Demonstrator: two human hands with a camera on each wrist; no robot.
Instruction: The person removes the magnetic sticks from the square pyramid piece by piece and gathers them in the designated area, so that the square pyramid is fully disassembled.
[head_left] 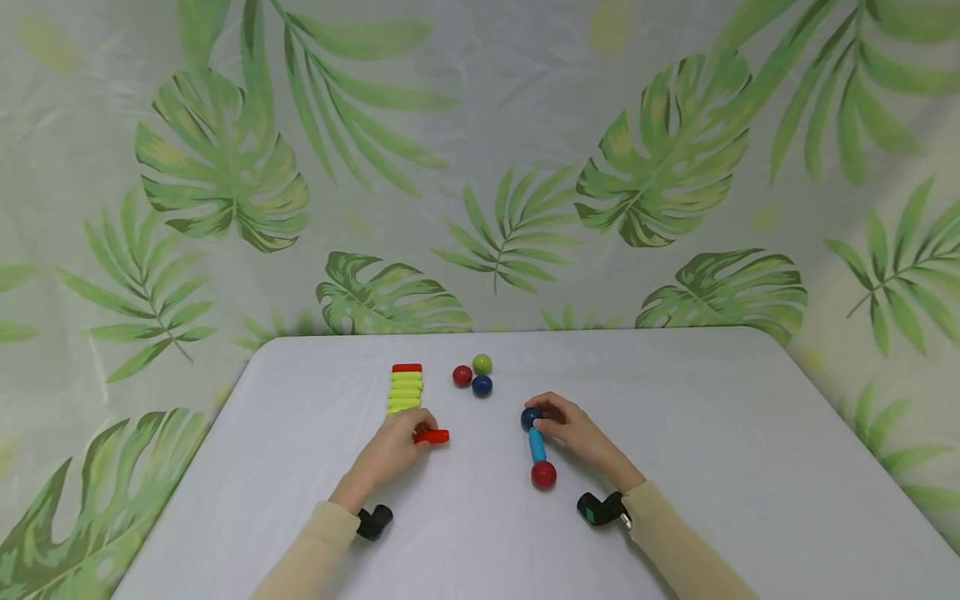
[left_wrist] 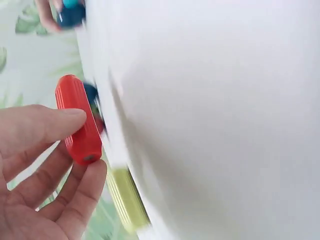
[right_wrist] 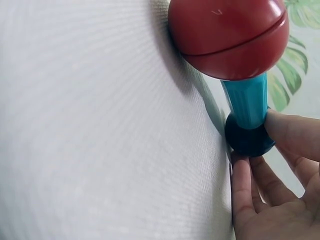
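My left hand (head_left: pixel 393 446) pinches a short red ribbed stick (left_wrist: pixel 77 120) between thumb and fingers, just in front of the row of sticks. A small dark spot shows in its end face. With thumb and fingertips, my right hand (head_left: pixel 572 429) grips a dark blue ball (right_wrist: pixel 249 137). That ball sits at the far end of a light blue stick (head_left: pixel 537 446), whose near end joins a larger-looking red ball (head_left: pixel 543 475). Together they form a dumbbell shape lying along the white tabletop.
Left of centre, several yellow-green sticks (head_left: pixel 406 386) lie stacked in a row, with a red stick (head_left: pixel 407 367) at its far end. A loose red ball (head_left: pixel 462 376), a green ball (head_left: pixel 482 363) and a blue ball (head_left: pixel 482 386) cluster beside them. Leaf-patterned cloth hangs behind the table.
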